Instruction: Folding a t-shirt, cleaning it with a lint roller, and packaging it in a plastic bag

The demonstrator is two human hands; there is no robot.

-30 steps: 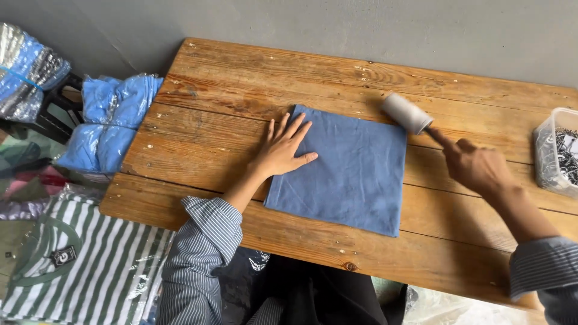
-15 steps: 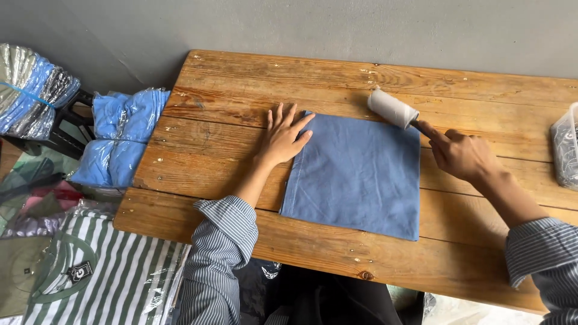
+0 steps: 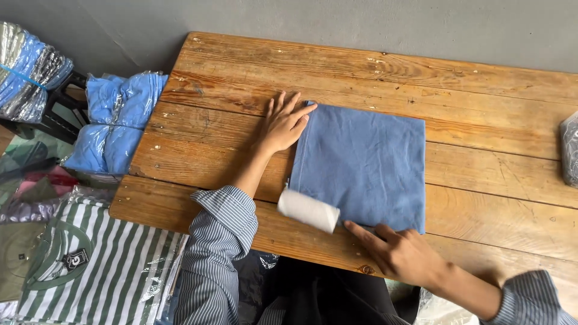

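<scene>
A folded blue cloth (image 3: 361,165) lies flat in the middle of a worn wooden table (image 3: 481,90). My left hand (image 3: 284,123) rests flat, fingers spread, on the wood at the cloth's upper left corner, fingertips touching its edge. My right hand (image 3: 400,253) grips the handle of a white lint roller (image 3: 308,210), index finger stretched along it. The roller head lies on the cloth's lower left corner, near the table's front edge. Both sleeves are striped blue and white.
Left of the table sit bagged blue garments (image 3: 114,120), a shiny wrapped bundle (image 3: 27,75) and a bagged green-and-white striped shirt (image 3: 90,265). A clear container (image 3: 569,150) shows at the right edge. A grey wall runs behind the table.
My right hand has swept the lint roller from the cloth's far right corner to its near left corner. The left hand stays pressed at the cloth's edge. The view shifted slightly.
</scene>
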